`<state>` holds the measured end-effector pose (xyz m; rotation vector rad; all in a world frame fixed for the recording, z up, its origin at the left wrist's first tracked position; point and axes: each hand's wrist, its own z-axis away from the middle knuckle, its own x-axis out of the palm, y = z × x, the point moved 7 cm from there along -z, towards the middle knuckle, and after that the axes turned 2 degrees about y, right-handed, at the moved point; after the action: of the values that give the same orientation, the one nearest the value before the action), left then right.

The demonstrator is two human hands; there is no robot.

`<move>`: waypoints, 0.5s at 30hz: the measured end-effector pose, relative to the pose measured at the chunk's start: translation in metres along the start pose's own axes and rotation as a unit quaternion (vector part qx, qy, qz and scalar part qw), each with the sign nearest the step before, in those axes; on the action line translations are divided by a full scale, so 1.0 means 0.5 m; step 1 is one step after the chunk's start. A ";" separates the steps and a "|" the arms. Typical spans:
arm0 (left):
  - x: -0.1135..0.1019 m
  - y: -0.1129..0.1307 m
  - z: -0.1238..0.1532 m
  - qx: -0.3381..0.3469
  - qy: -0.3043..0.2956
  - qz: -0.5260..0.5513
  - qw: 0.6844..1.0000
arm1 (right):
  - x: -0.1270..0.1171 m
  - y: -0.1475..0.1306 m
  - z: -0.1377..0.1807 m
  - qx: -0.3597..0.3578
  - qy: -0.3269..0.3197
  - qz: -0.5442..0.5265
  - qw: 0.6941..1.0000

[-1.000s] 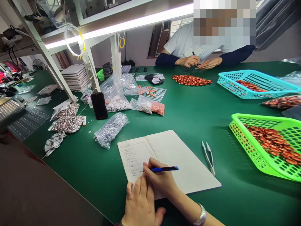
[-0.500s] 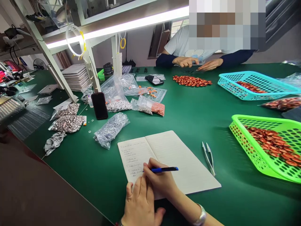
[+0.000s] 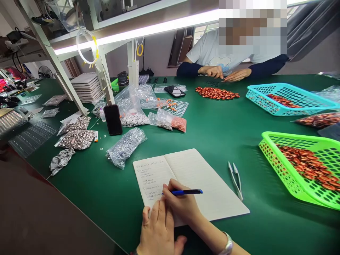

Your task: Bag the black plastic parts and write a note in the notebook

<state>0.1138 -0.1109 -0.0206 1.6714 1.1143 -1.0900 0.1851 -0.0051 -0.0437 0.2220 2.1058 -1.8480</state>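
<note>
Two tweezers, seemingly, between notebook and green basket.

Assembly workshop: bagged parts, baskets, tweezers.

The right hand grips a blue pen with its tip on the left page of an open notebook near the tabletop's front edge, while the left hand presses flat on the notebook's lower corner.

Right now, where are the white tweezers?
In the head view, the white tweezers lie on the green table, right of the open notebook and left of the green basket.
</note>
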 end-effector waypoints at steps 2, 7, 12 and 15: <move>-0.002 0.000 -0.001 0.002 0.003 -0.003 1.000 | -0.001 0.001 0.000 -0.001 0.004 0.000 1.000; -0.003 0.000 0.001 0.005 0.002 -0.013 1.000 | 0.000 0.000 -0.003 -0.005 0.001 0.000 1.000; -0.007 0.001 0.001 0.009 0.016 -0.041 0.999 | -0.002 0.000 -0.004 -0.004 0.011 -0.001 1.000; -0.010 0.002 -0.001 0.014 0.020 -0.057 0.998 | -0.001 0.000 -0.004 -0.007 0.012 -0.005 1.000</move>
<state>0.1139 -0.1121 -0.0155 1.6759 1.2385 -1.1522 0.1853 -0.0033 -0.0434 0.2328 2.1385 -1.8449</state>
